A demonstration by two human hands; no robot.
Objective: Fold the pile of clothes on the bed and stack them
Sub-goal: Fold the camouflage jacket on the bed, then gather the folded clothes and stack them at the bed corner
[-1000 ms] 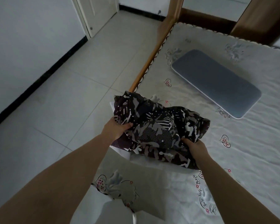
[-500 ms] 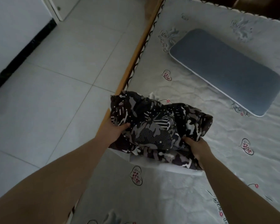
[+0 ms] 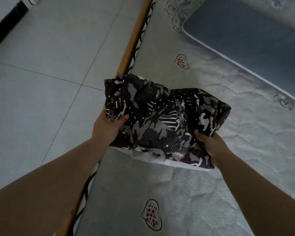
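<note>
A dark camouflage-patterned garment [image 3: 162, 116] sits bunched up at the left edge of the bed [image 3: 203, 193]. My left hand [image 3: 107, 126] grips its left side, thumb on top of the cloth. My right hand [image 3: 209, 143] holds its lower right edge, fingers tucked under the fabric. Beneath the garment a white piece of clothing [image 3: 174, 161] shows along the near side; most of it is hidden.
A blue-grey flat pillow [image 3: 249, 40] lies at the head of the mattress, upper right. The wooden bed rail [image 3: 133, 41] runs along the left, with tiled floor [image 3: 41, 82] beyond it. Heart prints dot the pale sheet.
The view has tipped further down and closer to the bundle. Both hands keep the same hold on the camouflage garment, which has barely shifted on the bed.
</note>
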